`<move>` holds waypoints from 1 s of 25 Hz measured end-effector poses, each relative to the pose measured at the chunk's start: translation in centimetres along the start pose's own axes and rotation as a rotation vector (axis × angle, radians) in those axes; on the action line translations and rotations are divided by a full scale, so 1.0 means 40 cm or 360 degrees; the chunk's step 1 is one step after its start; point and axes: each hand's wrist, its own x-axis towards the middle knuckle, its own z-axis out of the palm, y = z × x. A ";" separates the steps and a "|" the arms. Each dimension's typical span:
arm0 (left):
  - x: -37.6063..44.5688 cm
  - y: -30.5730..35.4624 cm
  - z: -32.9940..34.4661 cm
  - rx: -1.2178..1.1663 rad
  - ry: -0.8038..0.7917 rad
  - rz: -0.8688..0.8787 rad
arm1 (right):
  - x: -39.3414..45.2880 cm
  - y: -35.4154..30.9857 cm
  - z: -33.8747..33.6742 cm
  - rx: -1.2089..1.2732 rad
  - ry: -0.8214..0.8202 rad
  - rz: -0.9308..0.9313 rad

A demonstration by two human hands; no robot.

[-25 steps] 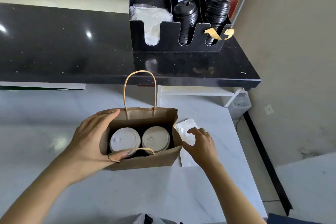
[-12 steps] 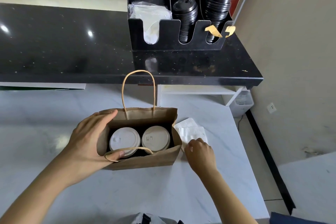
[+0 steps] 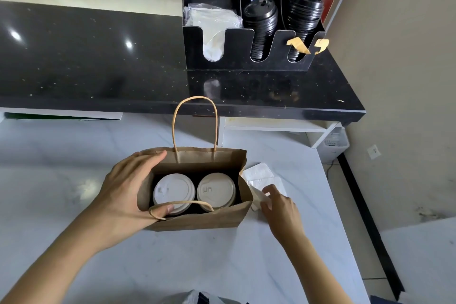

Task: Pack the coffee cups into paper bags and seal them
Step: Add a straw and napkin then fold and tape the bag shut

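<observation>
Keep your left hand gripping the paper bag's left end on the desk, its 2 coffee cups upright inside, while your right hand pinches 1 white napkin cleanly off the stack just right.

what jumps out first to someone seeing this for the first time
An open brown paper bag stands on the white marble counter with two white-lidded coffee cups side by side inside. The left hand holds the bag's left end, while the right hand lifts a white packet beside it. Behind, a black organizer holds stacked black lids.
</observation>
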 end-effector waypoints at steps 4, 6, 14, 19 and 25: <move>0.000 -0.006 0.004 0.0012 0.0015 0.0029 | -0.008 0.002 0.005 0.0216 0.0016 0.0027; -0.001 -0.007 0.005 0.0011 0.0020 0.0032 | -0.004 0.000 0.005 0.0358 0.0092 0.0079; -0.001 -0.012 0.008 0.0046 0.0004 0.0064 | -0.025 -0.079 -0.126 0.0983 0.0538 0.0328; -0.001 -0.013 0.008 0.0043 -0.0008 0.0059 | -0.021 -0.176 -0.253 0.1177 0.0843 0.0206; -0.003 -0.014 0.012 0.0067 -0.0016 0.0044 | -0.090 -0.321 -0.329 0.1260 0.1058 -0.0460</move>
